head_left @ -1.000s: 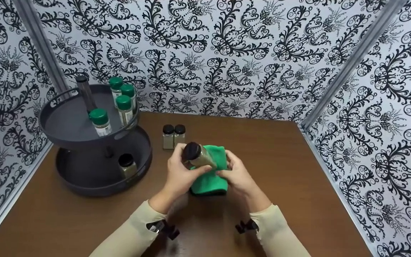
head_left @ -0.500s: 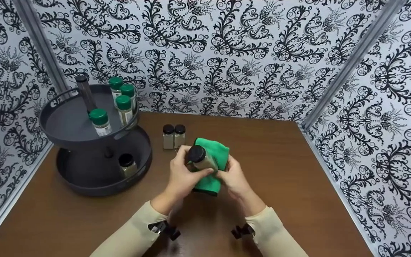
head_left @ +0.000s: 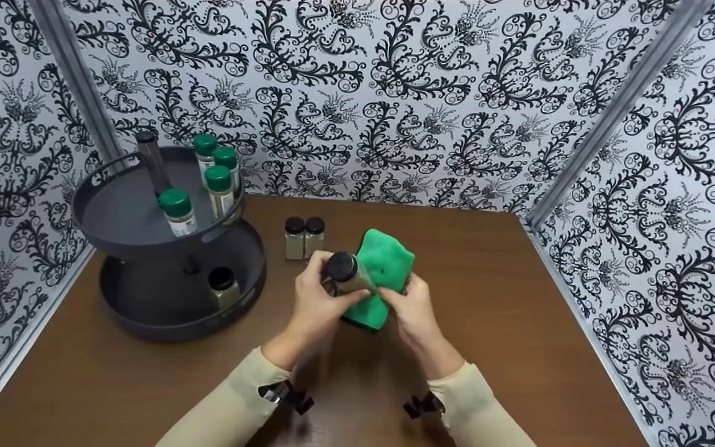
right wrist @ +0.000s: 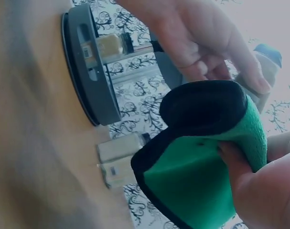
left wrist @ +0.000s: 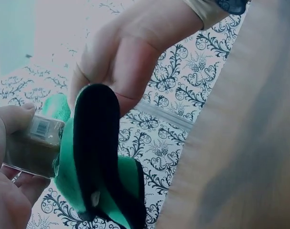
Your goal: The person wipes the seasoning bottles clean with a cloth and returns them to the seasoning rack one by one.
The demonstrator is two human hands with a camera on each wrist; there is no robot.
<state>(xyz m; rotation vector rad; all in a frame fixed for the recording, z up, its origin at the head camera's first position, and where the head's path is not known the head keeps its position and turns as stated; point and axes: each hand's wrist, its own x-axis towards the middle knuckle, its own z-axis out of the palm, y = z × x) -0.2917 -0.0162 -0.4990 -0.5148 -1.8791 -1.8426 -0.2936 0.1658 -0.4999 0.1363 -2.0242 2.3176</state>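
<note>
My left hand (head_left: 319, 301) grips a clear spice jar (head_left: 354, 282) with a black lid, tilted so that the lid points up and to the left. In the left wrist view the jar (left wrist: 36, 148) shows a barcode label and brownish contents. My right hand (head_left: 418, 309) holds a green cloth (head_left: 385, 257) with black edging, thumb on its near face. The cloth lies against the bottom end of the jar. From the right wrist view the cloth (right wrist: 192, 181) is folded over, its black border curling around the top.
A dark two-tier round tray (head_left: 128, 217) stands at the left. Several green-capped jars (head_left: 179, 214) and a tall black-capped tube (head_left: 154, 162) are on its top tier; a black-lidded jar (head_left: 224, 288) sits below. Two black-lidded jars (head_left: 295, 239) stand behind my left hand on the wooden table (head_left: 488, 298).
The cloth has turned and shifted up and to the right against the jar. My left hand and the jar have moved slightly right and down.
</note>
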